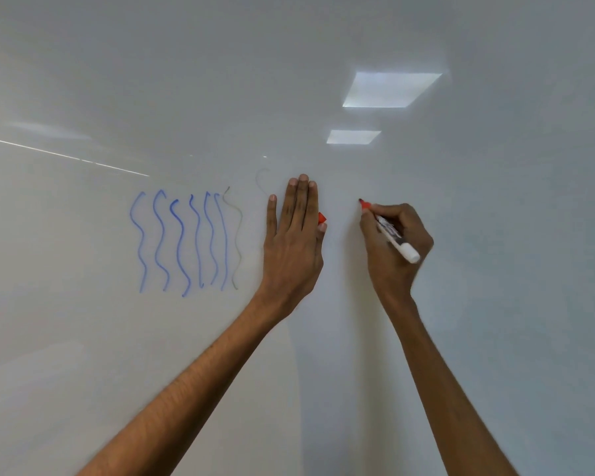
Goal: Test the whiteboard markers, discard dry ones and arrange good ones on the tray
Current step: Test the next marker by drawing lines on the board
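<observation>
**Whiteboard test under way: red marker at the board, no stroke visible yet**

Glossy whiteboard (461, 304) fills the whole head view, with two ceiling-light reflections (390, 89) in the upper right. No tray and no bin appear in the frame.

Left of centre stands a row of blue wavy lines (179, 238), strong and even. Just right of them runs a thin grey squiggle (236, 235), and further right a far fainter trace (261, 182) that is barely readable.

The left hand (294, 235) lies flat on the board at centre, fingers straight and together. Its thumb seems to pin a red cap (322, 218) against the edge of the hand, and only a corner of the cap shows.

The right hand (392, 242), just right of centre, has its fingers curled round the uncapped marker (390, 231) in a writing grip. The red-collared tip points up and left and sits at or very near the board. Contact cannot be confirmed, and no red ink shows beside it.

The step in hand appears to be testing this marker. The next move calls for a downward wavy stroke in the blank strip between the two hands. Its colour and density can then be judged against the blue lines, and the cap goes back on before the marker is sorted.
</observation>
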Demonstrator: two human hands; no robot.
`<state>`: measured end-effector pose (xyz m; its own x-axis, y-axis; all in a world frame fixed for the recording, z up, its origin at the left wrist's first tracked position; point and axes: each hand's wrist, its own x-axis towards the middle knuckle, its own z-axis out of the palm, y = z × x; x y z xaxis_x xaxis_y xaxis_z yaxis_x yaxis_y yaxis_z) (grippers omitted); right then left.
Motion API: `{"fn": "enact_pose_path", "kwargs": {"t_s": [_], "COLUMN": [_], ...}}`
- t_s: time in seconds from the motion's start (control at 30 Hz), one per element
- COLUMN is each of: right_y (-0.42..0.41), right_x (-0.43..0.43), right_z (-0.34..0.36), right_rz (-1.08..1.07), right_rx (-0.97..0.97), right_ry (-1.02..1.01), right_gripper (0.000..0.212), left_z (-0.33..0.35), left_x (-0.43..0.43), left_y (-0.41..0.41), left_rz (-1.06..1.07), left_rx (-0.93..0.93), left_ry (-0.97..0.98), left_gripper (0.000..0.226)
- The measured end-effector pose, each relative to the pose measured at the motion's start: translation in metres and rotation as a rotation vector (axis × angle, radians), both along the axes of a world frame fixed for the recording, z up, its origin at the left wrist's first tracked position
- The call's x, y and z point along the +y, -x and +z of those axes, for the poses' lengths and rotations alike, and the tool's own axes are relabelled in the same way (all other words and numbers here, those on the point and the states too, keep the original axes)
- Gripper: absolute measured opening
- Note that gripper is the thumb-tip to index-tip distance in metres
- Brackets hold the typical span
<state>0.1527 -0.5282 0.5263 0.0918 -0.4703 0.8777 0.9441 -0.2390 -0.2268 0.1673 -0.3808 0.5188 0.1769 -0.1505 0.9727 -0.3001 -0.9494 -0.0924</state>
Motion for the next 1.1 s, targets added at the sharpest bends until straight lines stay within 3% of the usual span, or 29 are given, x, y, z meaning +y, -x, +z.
{"fn": "enact_pose_path", "kwargs": {"t_s": [0.1, 0.23, 0.37, 0.5, 0.7, 0.8, 0.93, 1.0, 1.1], "right_y": [0.0, 0.009, 0.013, 0.021, 0.041, 0.055, 0.069, 0.075, 0.081], "right_x": [-0.011, -0.006, -0.017, -0.013, -0.011, -0.008, -0.014, -0.017, -0.019], "right_z": [-0.027, -0.068, -0.078, -0.088, -0.077, -0.07, -0.082, -0.098, -0.125], "right_rz": [0.119, 0.08, 0.183, 0.189, 0.24, 0.358, 0.53, 0.574, 0.57], "right_rx": [0.072, 0.163, 0.22, 0.263, 0.271, 0.311, 0.449, 0.506, 0.59], "right_ry": [-0.231, -0.084, -0.269, -0.19, -0.227, -0.236, -0.26, -0.228, -0.194], "right_gripper": [0.013, 0.013, 0.016, 0.012, 0.007, 0.013, 0.034, 0.041, 0.043], "left_z": [-0.001, 0.0, -0.006, -0.017, -0.023, -0.033, -0.075, -0.102, -0.138], "left_x": [0.0, -0.002, -0.006, -0.005, 0.001, -0.003, -0.012, -0.013, -0.013], "left_y": [0.0, -0.002, 0.0, -0.001, 0.002, 0.025, 0.08, 0.095, 0.1], "left_rz": [0.004, 0.009, 0.015, 0.003, -0.078, -0.253, -0.694, -0.82, -0.89], "left_rx": [0.003, 0.004, -0.004, -0.004, -0.04, -0.041, 0.23, 0.373, 0.543], "left_ry": [-0.013, -0.01, -0.056, -0.128, -0.137, -0.02, 0.374, 0.522, 0.591], "left_gripper": [0.055, 0.054, 0.053, 0.05, 0.044, 0.038, 0.031, 0.026, 0.023]}}
